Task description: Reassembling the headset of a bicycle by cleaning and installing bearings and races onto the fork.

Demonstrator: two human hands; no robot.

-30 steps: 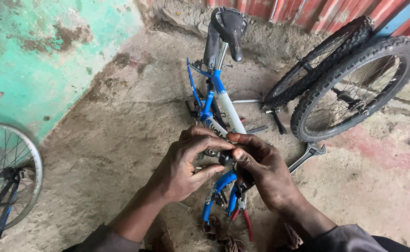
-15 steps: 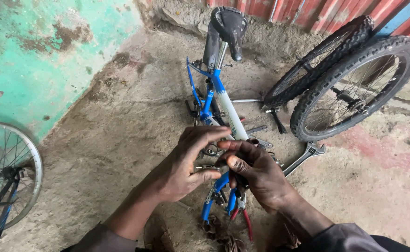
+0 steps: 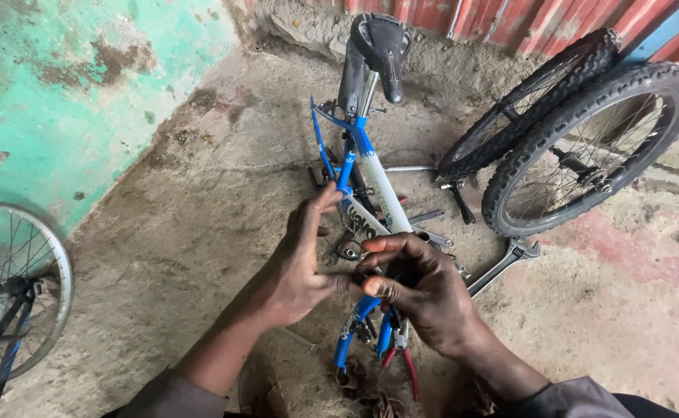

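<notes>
Two hands meet over a blue and white bicycle frame [image 3: 370,203] that lies stripped on the dirt floor [image 3: 200,232] at the centre of the picture. The left hand [image 3: 299,267] has its fingers spread fairly wide, the fingertips up near the frame tube, while its thumb side meets the right hand [image 3: 420,290]; the right hand's fingers curl narrowly around something small and dark at the frame's lower end, though what it pinches is too hidden to tell. Judging by how things lie, the strip-down is well along: both tyred wheels [image 3: 587,147] are off and lean together at the upper right, and the saddle [image 3: 382,46] still sits on its post at the top of the frame. Refitting has not yet begun, as far as can be seen. Just beside the right hand a spanner [image 3: 506,263] lies on the floor, and red-handled pliers [image 3: 401,360] rest below the hands at the bottom centre. Farther out, a bare spoked wheel [image 3: 10,294] stands at the lower left against a worn green wall [image 3: 61,93].
</notes>
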